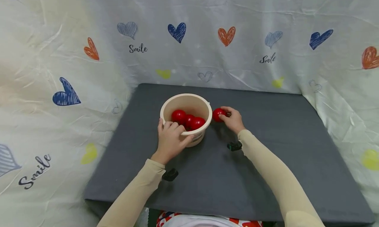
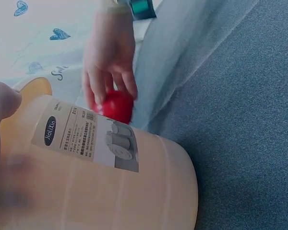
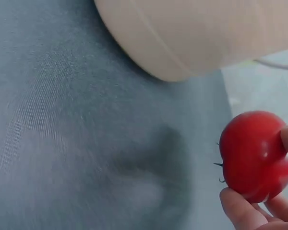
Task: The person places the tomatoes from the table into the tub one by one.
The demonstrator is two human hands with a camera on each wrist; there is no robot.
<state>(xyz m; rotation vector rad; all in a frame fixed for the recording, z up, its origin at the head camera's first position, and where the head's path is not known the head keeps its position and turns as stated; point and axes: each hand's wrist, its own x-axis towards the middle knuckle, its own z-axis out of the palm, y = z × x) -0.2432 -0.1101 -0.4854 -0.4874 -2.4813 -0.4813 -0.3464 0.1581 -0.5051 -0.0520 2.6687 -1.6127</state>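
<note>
A cream plastic bucket (image 1: 186,98) stands on the grey table, with several red tomatoes (image 1: 196,123) lying inside it. My left hand (image 1: 170,139) grips the bucket's near left rim, the thumb on the outer wall and the fingers over the edge. Just right of the bucket, my right hand (image 1: 234,119) holds another tomato (image 1: 218,115) between thumb and fingers. In the right wrist view this tomato (image 3: 254,155) hangs above the table, apart from the bucket wall (image 3: 192,33), its green stem bits showing. A printed label (image 2: 86,134) faces the left wrist camera.
The grey cloth-covered table (image 1: 266,174) spreads around the bucket. A white curtain (image 1: 248,10) with hearts and lettering hangs behind and along the sides. Each wrist carries a small dark camera, one seen below the right hand (image 1: 234,146).
</note>
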